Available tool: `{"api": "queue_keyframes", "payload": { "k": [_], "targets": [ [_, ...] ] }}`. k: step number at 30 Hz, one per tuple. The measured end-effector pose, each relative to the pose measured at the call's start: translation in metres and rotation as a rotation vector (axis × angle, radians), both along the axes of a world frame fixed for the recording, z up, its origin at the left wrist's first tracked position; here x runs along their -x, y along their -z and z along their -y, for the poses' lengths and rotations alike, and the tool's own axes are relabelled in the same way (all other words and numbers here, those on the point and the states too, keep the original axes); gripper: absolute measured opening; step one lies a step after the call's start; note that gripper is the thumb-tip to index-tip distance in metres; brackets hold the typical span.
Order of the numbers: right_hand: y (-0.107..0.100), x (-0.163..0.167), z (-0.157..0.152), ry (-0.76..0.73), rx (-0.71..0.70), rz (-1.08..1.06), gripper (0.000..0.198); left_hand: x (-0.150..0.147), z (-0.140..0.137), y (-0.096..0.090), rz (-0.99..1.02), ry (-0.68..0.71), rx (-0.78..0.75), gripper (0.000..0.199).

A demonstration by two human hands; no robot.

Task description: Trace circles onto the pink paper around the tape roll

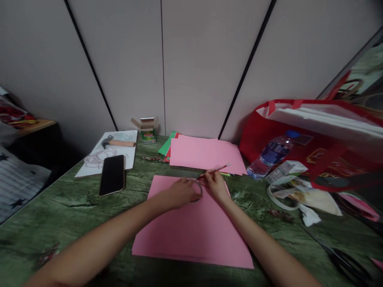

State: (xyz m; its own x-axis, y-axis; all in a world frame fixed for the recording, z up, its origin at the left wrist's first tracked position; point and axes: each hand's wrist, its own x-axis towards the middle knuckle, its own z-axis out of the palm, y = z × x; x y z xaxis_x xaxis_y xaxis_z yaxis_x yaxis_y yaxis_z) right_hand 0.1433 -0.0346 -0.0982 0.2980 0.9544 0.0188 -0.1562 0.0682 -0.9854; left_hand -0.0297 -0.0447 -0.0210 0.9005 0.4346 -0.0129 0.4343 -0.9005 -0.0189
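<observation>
Pink paper sheets [194, 231] lie stacked on the table in front of me. Near their top edge, my left hand [182, 193] holds a round, grey-rimmed ring [200, 190] flat against the paper. My fingers hide most of the ring, so its exact kind does not show. Just to the right, my right hand [215, 185] is closed around a red pencil [220, 168]. The pencil slants, its pale end up to the right and its point down at the ring's far edge.
Behind is more pink paper [206, 153] over green and red sheets. To the left are a phone [112, 175], a hammer [119, 142] on a white board and a small open box [148, 133]. Rightward are a bottle [271, 155], a red bag [257, 127] and scissors [344, 261].
</observation>
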Motion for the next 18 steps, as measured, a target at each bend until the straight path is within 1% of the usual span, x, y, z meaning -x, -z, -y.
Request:
{"api": "queue_keyframes", "payload": {
  "k": [3, 8, 12, 15, 18],
  "targets": [
    [0.001, -0.005, 0.011, 0.022, -0.010, 0.013, 0.040, 0.000, -0.001, -0.003, -0.125, 0.080, -0.029, 0.033],
    [0.005, -0.010, 0.036, 0.082, -0.048, 0.003, 0.045, -0.002, -0.004, -0.007, -0.187, 0.055, -0.031, 0.043],
    [0.005, -0.008, 0.055, 0.106, -0.069, 0.056, 0.044, -0.005, -0.004, -0.013, -0.237, 0.067, -0.005, 0.041],
    [0.001, -0.004, 0.069, 0.092, -0.095, 0.057, 0.043, -0.007, -0.003, -0.020, -0.270, 0.049, 0.029, 0.037],
    [-0.008, 0.000, 0.087, 0.051, -0.152, 0.082, 0.035, -0.009, -0.006, -0.027, -0.305, 0.031, 0.080, 0.039]
  ]
}}
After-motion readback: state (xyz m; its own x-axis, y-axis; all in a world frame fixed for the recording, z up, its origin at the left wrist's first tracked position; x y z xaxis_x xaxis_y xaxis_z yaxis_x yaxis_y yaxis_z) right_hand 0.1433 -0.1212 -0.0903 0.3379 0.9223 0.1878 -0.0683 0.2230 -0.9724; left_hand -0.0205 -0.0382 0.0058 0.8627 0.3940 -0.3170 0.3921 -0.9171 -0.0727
